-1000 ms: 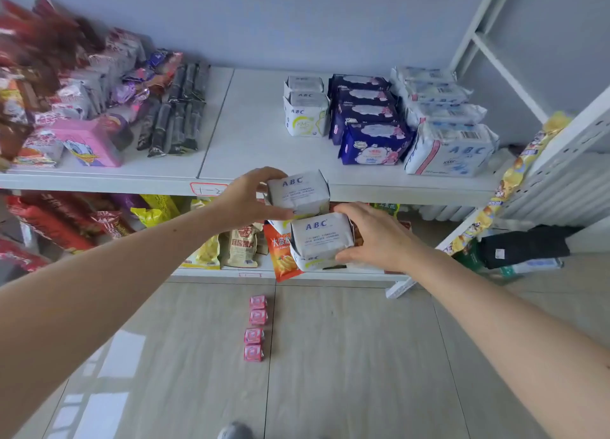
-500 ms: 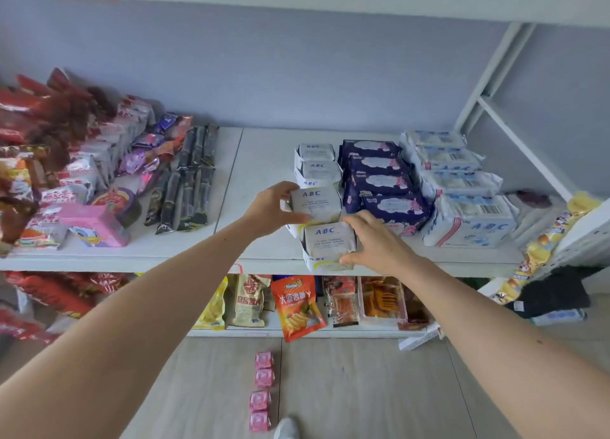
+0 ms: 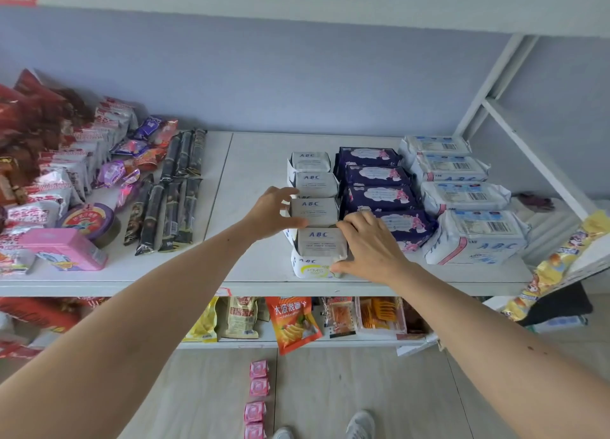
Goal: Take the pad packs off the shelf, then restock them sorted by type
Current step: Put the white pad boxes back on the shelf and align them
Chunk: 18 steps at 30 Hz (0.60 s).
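A: What is each grip doing?

B: The left hand (image 3: 271, 211) clasps the third white ABC pack (image 3: 314, 211). The right hand (image 3: 369, 245) grasps the front ABC pack (image 3: 320, 252) by its right side, on the shelf (image 3: 257, 263).

A: And beyond the right grip?

B: Just right of it, a row of navy packs (image 3: 378, 194), then bigger white packs (image 3: 462, 197).

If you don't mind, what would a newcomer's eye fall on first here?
Probably the two bare hands at mid-shelf: the left hand and right hand each on a small white ABC pack in the front of a tidy row. Beside it run navy packs and larger white packs; red snack bags crowd the far left.
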Each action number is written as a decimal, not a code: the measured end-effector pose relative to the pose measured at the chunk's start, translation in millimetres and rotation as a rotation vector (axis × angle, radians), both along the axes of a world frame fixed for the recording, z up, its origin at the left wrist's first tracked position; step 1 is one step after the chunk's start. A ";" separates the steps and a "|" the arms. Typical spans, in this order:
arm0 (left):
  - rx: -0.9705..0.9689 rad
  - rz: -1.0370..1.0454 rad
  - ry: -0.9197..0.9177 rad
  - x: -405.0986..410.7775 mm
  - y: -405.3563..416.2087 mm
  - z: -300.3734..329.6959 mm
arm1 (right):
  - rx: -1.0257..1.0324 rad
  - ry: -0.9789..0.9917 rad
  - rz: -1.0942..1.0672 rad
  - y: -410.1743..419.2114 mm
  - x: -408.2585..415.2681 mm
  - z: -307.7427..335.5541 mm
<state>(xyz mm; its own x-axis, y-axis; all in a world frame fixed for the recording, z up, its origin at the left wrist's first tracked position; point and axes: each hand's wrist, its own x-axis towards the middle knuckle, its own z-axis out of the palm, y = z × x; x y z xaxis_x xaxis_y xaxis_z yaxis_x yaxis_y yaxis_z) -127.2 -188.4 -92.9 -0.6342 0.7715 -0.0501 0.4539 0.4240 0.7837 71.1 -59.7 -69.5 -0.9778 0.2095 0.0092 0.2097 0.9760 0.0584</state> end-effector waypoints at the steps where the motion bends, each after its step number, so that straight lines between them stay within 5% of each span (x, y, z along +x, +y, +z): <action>1: 0.003 0.003 0.011 -0.7 -0.3 -0.2 | 0.000 0.017 0.018 -0.2 0.9 -0.4; 8: 0.038 0.054 0.333 -12.9 8.1 -3.8 | 0.019 -0.026 0.146 -10.5 -4.9 -12.0; 18: -0.355 -0.267 0.481 -35.0 40.6 1.1 | 0.081 -0.103 0.167 -9.4 -18.5 -21.1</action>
